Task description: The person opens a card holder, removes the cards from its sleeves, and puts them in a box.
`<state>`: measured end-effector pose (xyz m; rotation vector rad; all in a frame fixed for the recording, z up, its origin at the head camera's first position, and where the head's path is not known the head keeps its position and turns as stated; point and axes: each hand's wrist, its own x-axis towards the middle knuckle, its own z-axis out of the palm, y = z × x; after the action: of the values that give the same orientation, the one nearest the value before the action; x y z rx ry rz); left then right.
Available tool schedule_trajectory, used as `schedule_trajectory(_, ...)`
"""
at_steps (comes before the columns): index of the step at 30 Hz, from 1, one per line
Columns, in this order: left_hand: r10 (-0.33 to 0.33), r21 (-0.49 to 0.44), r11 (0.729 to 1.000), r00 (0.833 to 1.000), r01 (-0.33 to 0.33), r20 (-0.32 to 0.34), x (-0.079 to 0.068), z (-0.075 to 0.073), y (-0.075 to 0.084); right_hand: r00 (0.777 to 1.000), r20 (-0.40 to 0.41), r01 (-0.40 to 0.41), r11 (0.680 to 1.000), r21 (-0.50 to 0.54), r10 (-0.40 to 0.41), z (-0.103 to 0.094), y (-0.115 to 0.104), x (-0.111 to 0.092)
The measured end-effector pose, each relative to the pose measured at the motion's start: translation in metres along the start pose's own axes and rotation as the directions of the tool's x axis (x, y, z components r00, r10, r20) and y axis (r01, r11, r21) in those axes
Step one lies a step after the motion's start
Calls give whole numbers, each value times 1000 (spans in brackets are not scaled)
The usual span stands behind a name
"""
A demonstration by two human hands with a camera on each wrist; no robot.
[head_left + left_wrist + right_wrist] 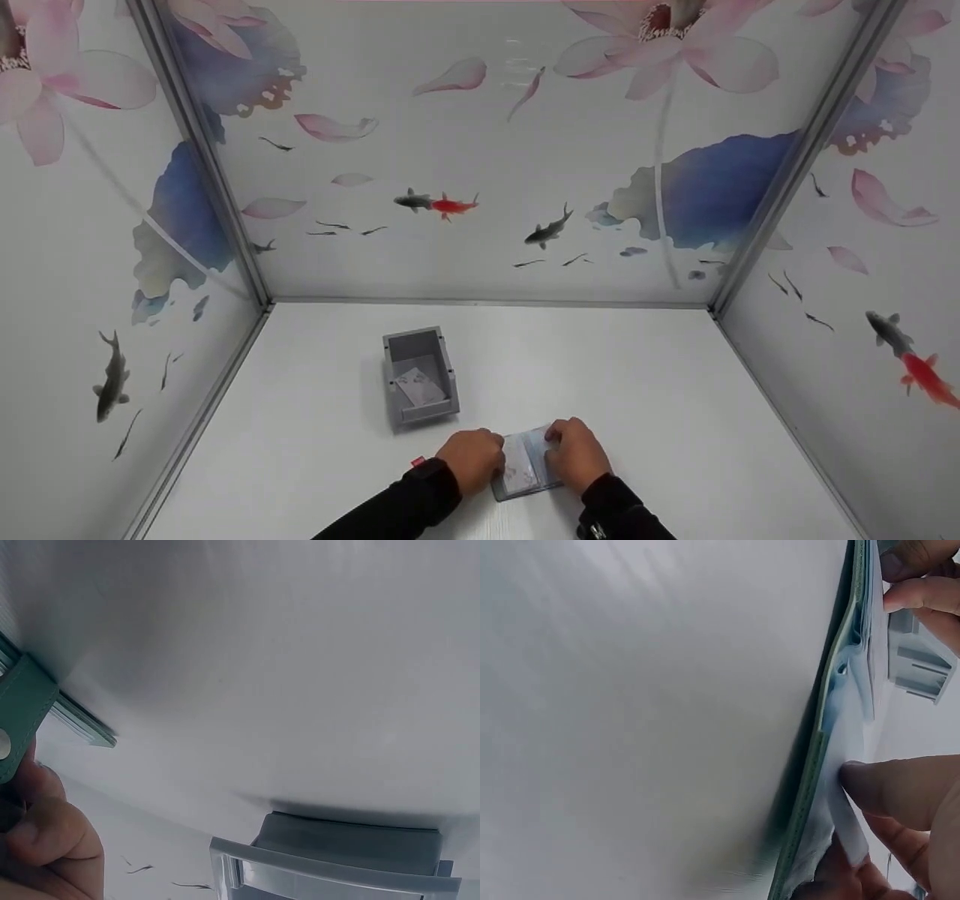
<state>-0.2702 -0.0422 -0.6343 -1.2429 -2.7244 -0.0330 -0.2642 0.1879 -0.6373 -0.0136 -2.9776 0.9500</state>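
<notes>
The right hand's (577, 456) fingers pinch a pale page (844, 816) of an open card holder (541, 459); the left hand's (472, 460) fingers grip its left side. The holder lies toward the counter's (600, 360) near edge, one printed card (519, 474) showing in its left page. Nearer the far edge, left of centre, a gray box (433, 413) contains another card (418, 386). Work seems partway: one card boxed, one in the holder; whether more remain is unclear.
</notes>
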Motion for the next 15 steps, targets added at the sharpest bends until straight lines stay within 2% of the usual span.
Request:
schedule_trajectory(4, -9, 17, 1000, 999, 8, 39, 0, -3, 1, 996, -73, 52, 997, -62, -56, 0, -2, -2)
schedule_trajectory(7, -24, 16, 1000, 998, 23, 59, 0, -5, 3, 991, -92, 91, 990, -107, -101, 1, -5, -4)
schedule_trajectory(11, -31, 30, 999, 997, 29, 64, -1, -8, 5, 993, -36, 110, 988, -104, -114, 4, -10, -6)
schedule_trajectory(15, -22, 44, 999, 999, 20, 45, -1, -9, 6, 994, 37, 105, 994, -41, -104, 6, -14, -7)
